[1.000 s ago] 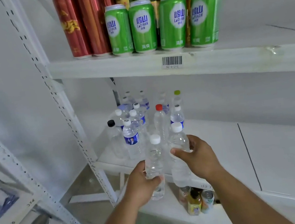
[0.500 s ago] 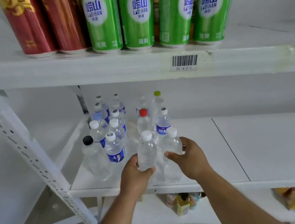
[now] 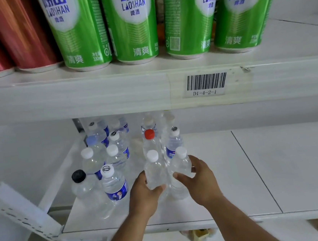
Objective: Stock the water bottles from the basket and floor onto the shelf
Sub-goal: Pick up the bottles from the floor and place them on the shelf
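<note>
My left hand (image 3: 144, 196) grips a clear white-capped water bottle (image 3: 154, 169), upright over the white middle shelf (image 3: 231, 181). My right hand (image 3: 201, 183) grips a second clear white-capped bottle (image 3: 181, 163) right beside it. Both bottles stand at the front of a cluster of several water bottles (image 3: 108, 156) on the shelf's left part. A red-capped bottle (image 3: 150, 139) stands just behind them, a black-capped one (image 3: 81, 185) at the front left. The basket and floor bottles are out of view.
The upper shelf edge (image 3: 91, 96) hangs close overhead with green beer cans (image 3: 132, 23) and red cans (image 3: 3, 35) on it, plus a barcode label (image 3: 205, 83). A slanted white upright (image 3: 25, 216) runs at the left. Packets (image 3: 200, 235) lie on the shelf below.
Both hands have carried their bottles forward onto the middle shelf, up against the bottle cluster. The view has moved closer and lower under the upper shelf.
</note>
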`<state>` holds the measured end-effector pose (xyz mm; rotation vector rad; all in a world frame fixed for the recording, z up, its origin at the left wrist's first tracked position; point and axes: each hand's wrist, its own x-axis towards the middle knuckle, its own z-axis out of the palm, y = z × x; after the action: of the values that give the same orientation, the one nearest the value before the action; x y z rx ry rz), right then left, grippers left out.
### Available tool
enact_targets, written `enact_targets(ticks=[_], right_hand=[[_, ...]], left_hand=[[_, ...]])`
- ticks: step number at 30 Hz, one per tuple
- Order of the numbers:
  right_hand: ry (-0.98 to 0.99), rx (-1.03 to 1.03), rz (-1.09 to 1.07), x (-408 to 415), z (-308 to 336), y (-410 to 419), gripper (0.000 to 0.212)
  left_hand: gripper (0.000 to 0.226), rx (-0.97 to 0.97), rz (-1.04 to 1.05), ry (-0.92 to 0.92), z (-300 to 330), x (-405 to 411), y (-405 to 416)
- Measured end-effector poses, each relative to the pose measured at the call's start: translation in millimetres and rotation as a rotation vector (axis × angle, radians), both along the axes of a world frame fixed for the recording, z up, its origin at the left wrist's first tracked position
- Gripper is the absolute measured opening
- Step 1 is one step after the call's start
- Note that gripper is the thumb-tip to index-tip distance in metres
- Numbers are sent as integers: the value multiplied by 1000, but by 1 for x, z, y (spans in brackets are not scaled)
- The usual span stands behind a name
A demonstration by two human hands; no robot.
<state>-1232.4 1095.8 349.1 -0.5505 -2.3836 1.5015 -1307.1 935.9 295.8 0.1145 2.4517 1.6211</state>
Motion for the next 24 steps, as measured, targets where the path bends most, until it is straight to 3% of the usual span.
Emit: enact_targets(ticks=[24], right_hand=[[26, 36, 84, -19, -1, 20, 47]], left_hand=[[62, 21, -52, -53, -2, -21, 10]])
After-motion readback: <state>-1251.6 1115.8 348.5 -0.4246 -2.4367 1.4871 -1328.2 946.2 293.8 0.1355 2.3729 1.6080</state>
